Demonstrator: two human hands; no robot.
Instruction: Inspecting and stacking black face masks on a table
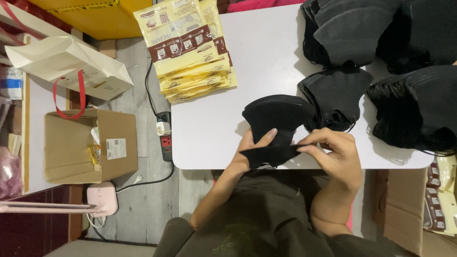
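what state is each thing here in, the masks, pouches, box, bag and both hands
small stack of black masks: folded flat, held by both hands
left hand: gripping the stack's edge
right hand: pinching one mask
black mask piles: heaped on the table
yellow pouches: stacked, fanned out
cardboard box: open
paper bag: lying on its side

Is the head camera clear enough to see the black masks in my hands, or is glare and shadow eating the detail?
Head view: sharp, even light, no blur; white table bright but not blown out; black masks lose fold detail in their darkness; left hand and right hand clearly lit, casting soft shadows.
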